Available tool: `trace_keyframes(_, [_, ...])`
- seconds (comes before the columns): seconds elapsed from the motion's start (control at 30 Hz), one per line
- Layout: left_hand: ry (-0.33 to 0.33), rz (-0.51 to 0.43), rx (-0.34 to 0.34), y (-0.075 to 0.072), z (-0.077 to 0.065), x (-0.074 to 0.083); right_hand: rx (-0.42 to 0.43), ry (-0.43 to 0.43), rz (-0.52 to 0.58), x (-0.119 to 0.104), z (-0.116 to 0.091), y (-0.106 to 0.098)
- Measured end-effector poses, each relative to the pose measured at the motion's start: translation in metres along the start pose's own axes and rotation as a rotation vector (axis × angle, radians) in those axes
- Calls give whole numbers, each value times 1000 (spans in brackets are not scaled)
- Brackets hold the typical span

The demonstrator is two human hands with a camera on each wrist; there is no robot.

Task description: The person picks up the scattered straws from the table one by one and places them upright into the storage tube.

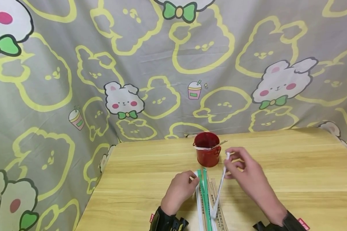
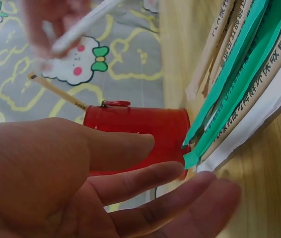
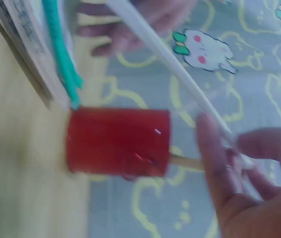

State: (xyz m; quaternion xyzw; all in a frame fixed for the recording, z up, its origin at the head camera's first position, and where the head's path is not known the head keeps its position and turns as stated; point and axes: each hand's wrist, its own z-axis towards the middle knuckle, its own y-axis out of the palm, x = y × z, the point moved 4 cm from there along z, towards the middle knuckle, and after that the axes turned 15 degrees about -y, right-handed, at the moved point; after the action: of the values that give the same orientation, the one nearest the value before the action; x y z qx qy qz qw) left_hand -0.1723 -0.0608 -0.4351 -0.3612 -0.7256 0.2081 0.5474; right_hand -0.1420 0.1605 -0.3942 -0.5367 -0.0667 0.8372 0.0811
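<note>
"What is the right hand (image 1: pixel 244 170) doing?"

"Its grip is clamped on one slim white packet (image 1: pixel 218 194), pinching it near the upper end. From there the packet slants down toward about half past six, its lower end over the bundle. I can't tell whether it touches the others."

"And the left hand (image 1: pixel 180 189)?"

"That grip is apart. In the left wrist view the thumb and fingers are spread with nothing between them. The fingertips are just beside the far ends of the bundle; I can't make out any contact."

"Where's the bundle, then?"

"On the tabletop (image 1: pixel 144 173), at six o'clock from the red bucket (image 1: pixel 207 158), between the two hands. It has green packets (image 1: pixel 204 189) in the middle, whose far ends reach almost to the bucket's foot, brown packets (image 1: pixel 221 214) with dark print, and more white ones."

"Anything in the bucket?"

"It stands upright. A thin brown stick (image 1: pixel 222 143) pokes over its rim toward two o'clock, and a white stick (image 1: pixel 202 148) lies at the rim toward nine. The right hand is at four o'clock from the bucket, the left at seven."

"Behind it?"

"A grey cloth (image 1: pixel 153 64) with yellow outlines and white rabbits, beyond the tabletop at twelve."
</note>
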Motion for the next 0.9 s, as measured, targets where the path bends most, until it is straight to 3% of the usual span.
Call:
trace_keyframes(0.13, [-8,2,-4,1,-1,0,178,-216,53,-21,1,-16])
trace_keyframes(0.27, [-23,-1,-14,2,-1,-1,353,-465,271,-30,3,-25])
trace_keyframes(0.37, [-34,-2,-23,3,-1,-1,415,-640,379,-31,5,-29])
trace_keyframes(0.43, [-37,0,-27,4,0,-1,437,-701,377,-29,6,-30])
trace_keyframes(0.5, [-39,3,-31,5,0,-2,451,-714,341,-26,6,-31])
trace_keyframes(0.6, [-38,9,-29,6,1,-1,452,-669,162,-22,7,-30])
trace_keyframes(0.73, [-42,8,-28,7,0,0,402,-548,-130,-17,8,-25])
trace_keyframes(0.9, [-38,23,-20,7,0,1,327,-503,-318,-8,10,-18])
